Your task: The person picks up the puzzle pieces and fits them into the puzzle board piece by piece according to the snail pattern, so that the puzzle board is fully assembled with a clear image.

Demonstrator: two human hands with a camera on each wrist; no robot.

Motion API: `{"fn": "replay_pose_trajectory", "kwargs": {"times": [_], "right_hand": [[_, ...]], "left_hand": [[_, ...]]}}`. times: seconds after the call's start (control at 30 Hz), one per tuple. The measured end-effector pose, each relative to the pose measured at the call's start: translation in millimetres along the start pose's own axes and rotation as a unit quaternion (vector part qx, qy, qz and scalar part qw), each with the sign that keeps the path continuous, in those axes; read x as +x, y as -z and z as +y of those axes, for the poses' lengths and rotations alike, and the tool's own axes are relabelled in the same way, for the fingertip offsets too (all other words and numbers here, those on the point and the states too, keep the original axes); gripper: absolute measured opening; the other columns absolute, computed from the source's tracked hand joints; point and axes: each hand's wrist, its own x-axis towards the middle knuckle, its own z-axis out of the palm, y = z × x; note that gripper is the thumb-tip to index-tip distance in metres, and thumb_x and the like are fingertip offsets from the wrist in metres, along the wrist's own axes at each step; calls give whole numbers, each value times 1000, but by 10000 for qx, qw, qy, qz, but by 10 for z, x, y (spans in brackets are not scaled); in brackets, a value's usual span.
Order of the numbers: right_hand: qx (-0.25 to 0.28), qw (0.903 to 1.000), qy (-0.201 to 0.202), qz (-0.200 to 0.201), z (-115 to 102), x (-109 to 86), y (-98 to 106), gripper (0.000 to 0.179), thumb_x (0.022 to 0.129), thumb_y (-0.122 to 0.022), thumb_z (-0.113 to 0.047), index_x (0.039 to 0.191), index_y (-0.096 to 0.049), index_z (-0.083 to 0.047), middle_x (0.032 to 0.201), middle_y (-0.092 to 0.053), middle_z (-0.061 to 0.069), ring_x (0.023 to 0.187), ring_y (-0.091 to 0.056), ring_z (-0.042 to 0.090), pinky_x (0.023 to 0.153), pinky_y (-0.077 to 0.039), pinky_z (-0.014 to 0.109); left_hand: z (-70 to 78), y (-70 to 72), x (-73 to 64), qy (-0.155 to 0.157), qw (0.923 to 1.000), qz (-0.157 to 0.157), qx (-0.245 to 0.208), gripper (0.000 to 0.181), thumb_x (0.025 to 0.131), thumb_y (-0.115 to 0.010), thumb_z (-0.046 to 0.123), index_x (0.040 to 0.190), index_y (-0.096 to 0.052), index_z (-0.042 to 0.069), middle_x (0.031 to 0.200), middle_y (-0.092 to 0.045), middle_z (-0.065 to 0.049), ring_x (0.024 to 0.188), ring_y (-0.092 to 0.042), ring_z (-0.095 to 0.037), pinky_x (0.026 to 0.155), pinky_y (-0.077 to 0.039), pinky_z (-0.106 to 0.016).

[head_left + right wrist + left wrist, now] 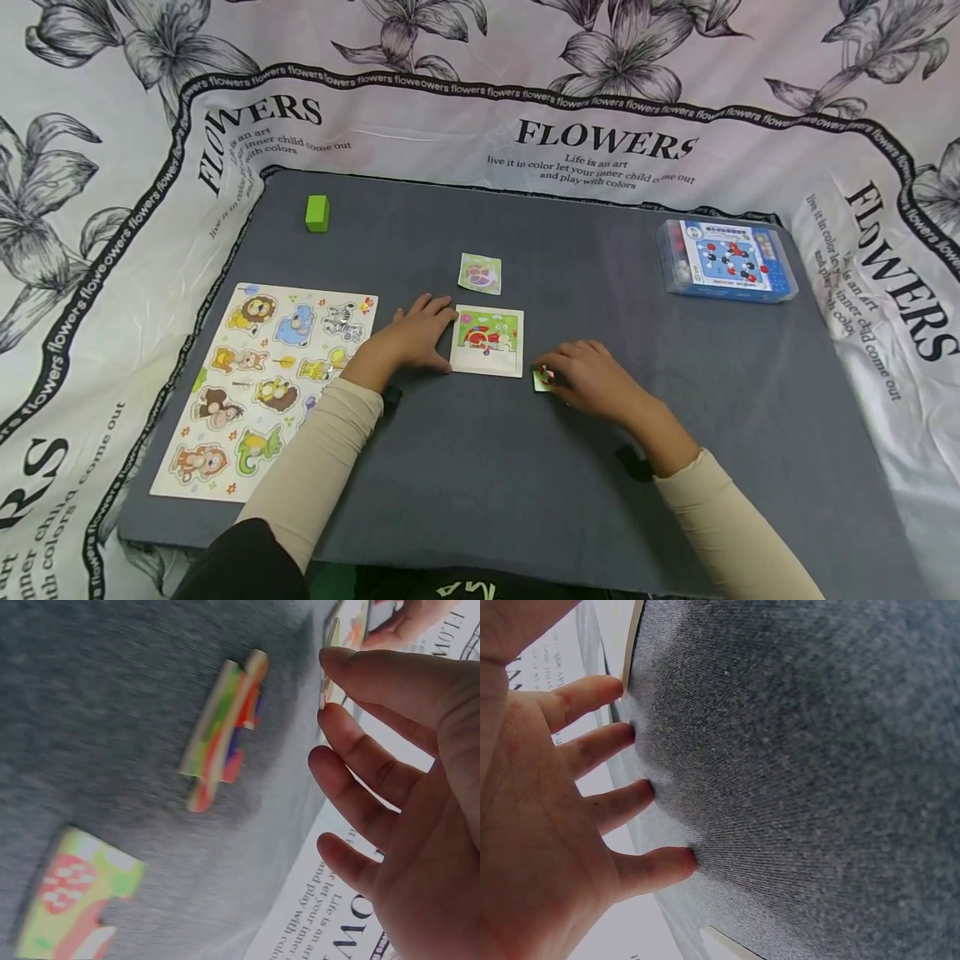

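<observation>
A small square puzzle board [487, 342] with a green and red picture and a pale lower strip lies mid-table. My left hand [417, 333] rests at its left edge, fingers spread, fingertips down on the cloth in the left wrist view. Right of the board, my right hand [588, 379] pinches a thin puzzle piece [325, 686] between thumb and index finger, seen nearly edge-on; the other fingers are loosely bent. Below that hand, the right wrist view shows overlapping puzzle pieces [223, 727] and another puzzle piece [75, 889] with a red spotted shape.
Behind the board lies a small picture card [480, 274]. A large animal puzzle board [247, 392] lies under the left forearm. A green block [317, 213] stands at the back left; a clear-lidded blue box [727, 260] sits back right. Flower-printed cloth surrounds the grey table [465, 483].
</observation>
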Motion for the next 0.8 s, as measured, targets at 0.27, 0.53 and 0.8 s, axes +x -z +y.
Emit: {"fn": "replay_pose_trajectory", "kwargs": {"times": [0.27, 0.53, 0.8], "right_hand": [[-198, 9988, 265, 359, -138, 291, 39, 32, 83, -78, -19, 114, -71, -15, 98, -66, 1, 99, -59, 25, 96, -41, 48], [-430, 9980, 333, 332, -375, 725, -153, 22, 85, -74, -21, 106, -73, -16, 100, -68, 2, 103, -60, 25, 100, -40, 47], [-318, 9985, 265, 369, -459, 837, -268, 19, 86, -73, -21, 105, -73, -17, 102, -68, 4, 104, -60, 26, 103, -39, 45]], "left_hand": [[-6, 12, -14, -16, 10000, 23, 36, 86, 77, -82, 37, 148, -39, 14, 161, -18, -11, 148, -9, -38, 109, -18, -70], [18, -4, -16, -61, 9999, 63, 93, 85, 76, -82, 38, 146, -42, 13, 160, -21, -11, 148, -12, -39, 107, -21, -71], [-12, 0, -15, -48, 9999, 83, 119, 85, 76, -83, 38, 146, -42, 14, 160, -21, -10, 148, -13, -37, 107, -22, -71]]}}
